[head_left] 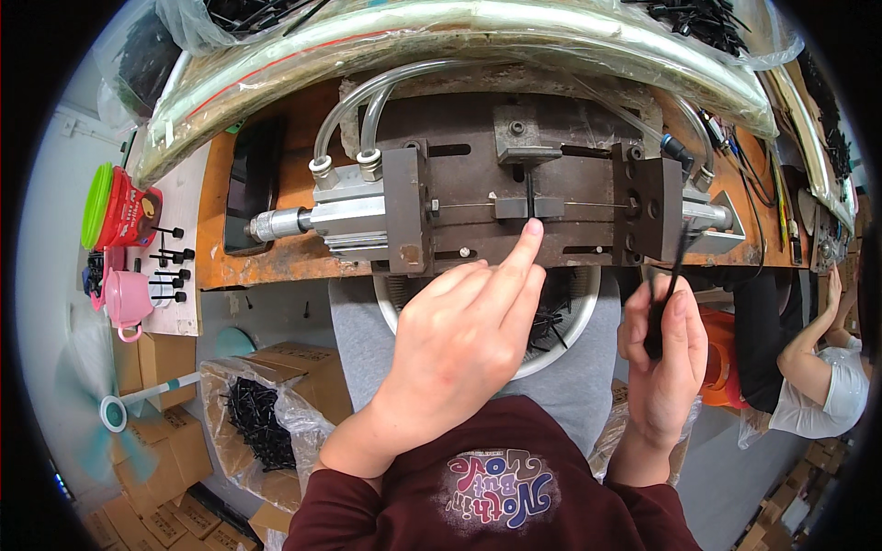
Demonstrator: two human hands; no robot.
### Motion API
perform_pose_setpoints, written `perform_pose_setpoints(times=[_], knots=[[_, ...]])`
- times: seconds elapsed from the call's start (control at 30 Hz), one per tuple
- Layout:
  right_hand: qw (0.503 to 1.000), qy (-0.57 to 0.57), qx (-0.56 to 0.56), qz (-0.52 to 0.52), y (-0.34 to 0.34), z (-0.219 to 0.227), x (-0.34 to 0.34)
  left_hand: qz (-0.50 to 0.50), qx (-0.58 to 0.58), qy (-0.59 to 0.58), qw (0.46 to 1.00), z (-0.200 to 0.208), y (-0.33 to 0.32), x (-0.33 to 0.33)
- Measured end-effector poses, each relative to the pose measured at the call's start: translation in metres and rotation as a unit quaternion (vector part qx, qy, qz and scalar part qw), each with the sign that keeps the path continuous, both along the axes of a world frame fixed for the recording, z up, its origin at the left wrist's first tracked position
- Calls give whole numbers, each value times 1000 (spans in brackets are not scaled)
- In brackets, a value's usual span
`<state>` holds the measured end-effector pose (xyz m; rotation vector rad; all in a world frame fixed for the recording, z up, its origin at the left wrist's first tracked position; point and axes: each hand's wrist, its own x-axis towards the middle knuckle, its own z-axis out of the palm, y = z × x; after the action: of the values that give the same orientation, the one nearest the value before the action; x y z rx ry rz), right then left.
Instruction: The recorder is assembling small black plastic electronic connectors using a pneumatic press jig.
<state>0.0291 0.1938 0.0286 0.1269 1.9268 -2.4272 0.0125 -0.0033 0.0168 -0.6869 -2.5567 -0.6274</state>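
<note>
Pale board, far left: a pink cup (127,298) stands beside a short column of small black pieces (180,275), while below, a plastic-lined carton (312,372) holds a dark heap of similar pieces. On the worn orange-brown workbench (294,267), a silver cylinder (347,218) flanks a dark steel fixture (469,184). The person's left hand (464,321) reaches over its near edge, one finger stretched forward and the others bent (whether they close on anything underneath cannot be told). The fingertip meets the near end of a slim black rod (530,188) at the fixture's small central block (550,208); the rod's long axis runs straight away from the person. To the right, the right hand (663,344) clamps a black stemmed part (656,321) between thumb and fingers, in front of the bench. Its thick end sits low in the grip, its thin stem pointing forward, tilted slightly right. Far right, a co-worker in a white top (820,390) sits nearby.
</note>
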Motion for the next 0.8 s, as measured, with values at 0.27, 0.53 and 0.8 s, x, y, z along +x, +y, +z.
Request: perform_pose_setpoints(times=[0.27, 0.53, 0.8], knots=[[996, 1, -67, 62, 0, 3, 5, 24, -17, -28, 999, 8, 2, -4], [996, 92, -4, 19, -17, -8, 3, -74, 114, 32, 990, 9, 1, 13], [994, 86, -22, 69, -41, -14, 1, -104, 180, 7, 978, 5, 4, 24]])
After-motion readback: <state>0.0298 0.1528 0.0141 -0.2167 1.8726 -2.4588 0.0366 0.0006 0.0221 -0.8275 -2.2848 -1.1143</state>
